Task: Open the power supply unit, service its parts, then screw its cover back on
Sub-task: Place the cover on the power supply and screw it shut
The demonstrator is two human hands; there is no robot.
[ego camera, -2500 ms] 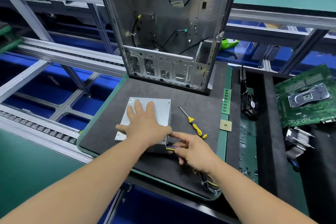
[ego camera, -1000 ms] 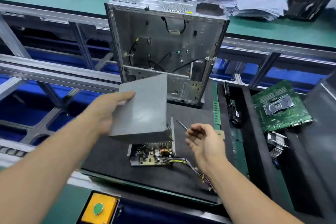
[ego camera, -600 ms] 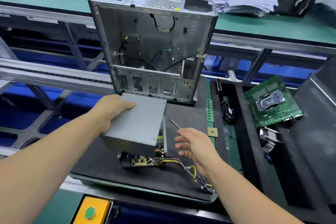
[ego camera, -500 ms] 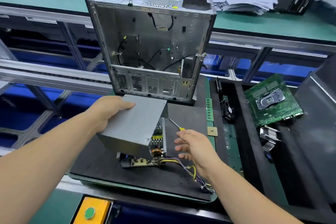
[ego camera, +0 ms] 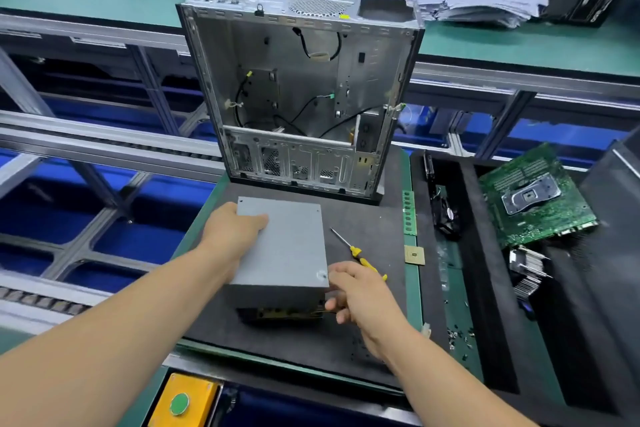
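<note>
The grey cover [ego camera: 284, 243] is gripped at its far left corner by the left hand [ego camera: 232, 232] and is seated over the power supply unit [ego camera: 282, 312] on the desk [ego camera: 214, 322]. Its near right corner is touched by the loosely curled right hand [ego camera: 356, 291], nothing held. Just beyond that hand lies the yellow-handled screwdriver [ego camera: 360, 253].

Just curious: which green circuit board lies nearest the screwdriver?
The narrow memory stick, at the mat's right edge beside the screwdriver; the big motherboard lies farther right.

power supply board [ego camera: 282, 313] mostly hidden beneath cover [ego camera: 284, 246], screwdriver [ego camera: 358, 255] handle partly behind right hand [ego camera: 360, 295]
</note>
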